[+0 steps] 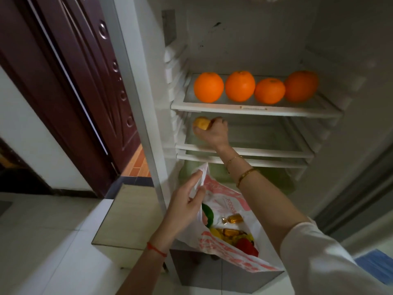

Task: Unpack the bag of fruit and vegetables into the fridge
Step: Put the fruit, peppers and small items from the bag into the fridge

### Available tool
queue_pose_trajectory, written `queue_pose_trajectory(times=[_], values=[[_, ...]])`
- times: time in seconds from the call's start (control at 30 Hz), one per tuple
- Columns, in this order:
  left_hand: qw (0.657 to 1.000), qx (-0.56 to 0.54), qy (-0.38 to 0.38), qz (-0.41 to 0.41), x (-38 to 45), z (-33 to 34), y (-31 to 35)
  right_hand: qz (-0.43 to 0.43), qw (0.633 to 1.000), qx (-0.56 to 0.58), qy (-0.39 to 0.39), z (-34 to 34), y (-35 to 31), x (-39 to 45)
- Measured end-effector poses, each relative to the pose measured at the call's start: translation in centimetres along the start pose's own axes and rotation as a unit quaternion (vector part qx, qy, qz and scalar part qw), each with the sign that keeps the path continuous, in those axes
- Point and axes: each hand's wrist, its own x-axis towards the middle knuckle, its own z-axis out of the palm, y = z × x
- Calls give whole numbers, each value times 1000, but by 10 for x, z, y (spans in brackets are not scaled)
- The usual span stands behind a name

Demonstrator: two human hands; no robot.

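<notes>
1. Fruit going in: my right hand (pixel 214 133) is wrapped round a yellow fruit (pixel 201 123), low over the middle shelf (pixel 244 153), under the oranges (pixel 240 86).
2. My left hand (pixel 187 206) pinches the bag (pixel 227 211) rim, below and nearer me, holding it agape.
3. Next, I reckon: set it down, let go, dip back for the rest.

A dark red door (pixel 89 86) is standing open on the left, and orange floor tiles (pixel 138 165) are showing behind it.
</notes>
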Motion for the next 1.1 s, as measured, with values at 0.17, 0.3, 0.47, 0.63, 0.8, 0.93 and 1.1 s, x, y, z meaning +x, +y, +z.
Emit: queue_pose_trajectory(times=[0.17,0.3,0.47,0.63,0.8,0.93,1.1], values=[[1000,-7,-5,0,-1,-1,0,-3,1000,-24,5,11,-1,-2],[1000,-9,-20,-5,-3,-2,2,2,1000,0,8,6,1,-5],[1000,-18,-13,-8,-13,-4,8,-57,991,75,96,-22,18,-35],[999,-28,2,-26,-29,-5,14,-160,980,122,6,-57,54,-112],[999,-25,3,-31,-41,-5,14,-214,966,-17,-145,-58,113,-177],[999,-2,4,-44,-47,-4,9,-101,936,-193,-277,-28,162,-188],[999,13,20,-42,-53,-3,10,-47,862,-379,-332,11,188,-194]])
